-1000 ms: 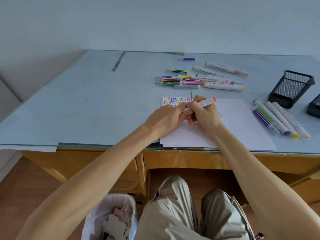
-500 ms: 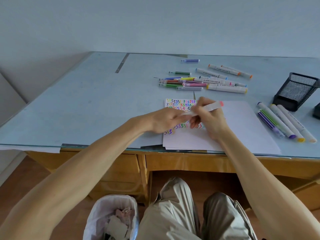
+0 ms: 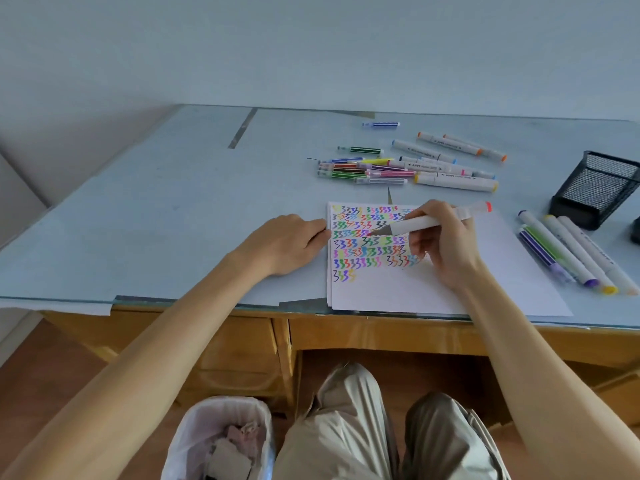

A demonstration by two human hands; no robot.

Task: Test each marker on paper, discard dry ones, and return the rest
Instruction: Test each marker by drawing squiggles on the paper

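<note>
My right hand (image 3: 446, 251) grips a white marker (image 3: 426, 221) with a red end; its bare grey tip points left, just over the scribbles. The white paper (image 3: 450, 292) lies near the desk's front edge, its upper left covered with rows of coloured squiggles. My left hand (image 3: 287, 244) rests on the desk at the paper's left edge, fingers curled under; whether they hold a cap is hidden. A pile of thin coloured markers (image 3: 367, 169) and several thick white markers (image 3: 453, 181) lie behind the paper. Several more thick markers (image 3: 568, 254) lie to its right.
A black mesh pen holder (image 3: 595, 188) stands at the right, with another dark object (image 3: 635, 233) at the frame edge. A lined waste bin (image 3: 221, 438) with scraps sits on the floor beside my knees. The glass-topped desk (image 3: 156, 220) stretches left.
My hands have come apart: the left one moved away to the paper's left edge. The marker's tip is now uncapped and my right hand has lowered it toward the scribbles.
</note>
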